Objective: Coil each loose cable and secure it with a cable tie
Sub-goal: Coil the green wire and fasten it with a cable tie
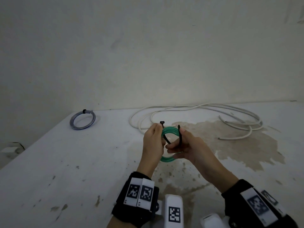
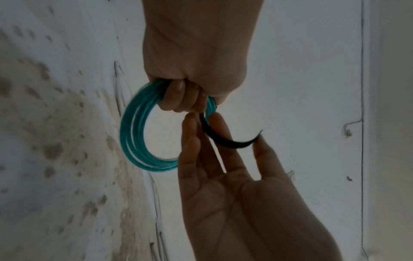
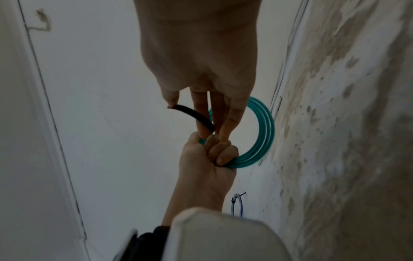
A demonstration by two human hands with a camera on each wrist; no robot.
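A green cable coil [image 1: 170,131] is held upright above the white table [image 1: 82,162], between both hands. My left hand [image 1: 153,142] grips its left side, fingers curled round the strands [image 3: 220,155]. A black cable tie [image 1: 181,135] loops round the coil. Its head sticks up above my left thumb, and its tail [image 3: 194,114] curves toward my right hand [image 1: 182,145]. That hand pinches the tail between thumb and nearly straight fingers [image 2: 192,134]. In the left wrist view the coil [image 2: 132,134] hangs from my left hand [image 2: 190,74].
A long loose white cable [image 1: 197,108] sprawls along the back of the table by the wall. At the back left lies a grey-blue coil [image 1: 82,120] bound with a black tie. A brown stained patch [image 1: 238,142] covers the right side. The table's left edge runs diagonally.
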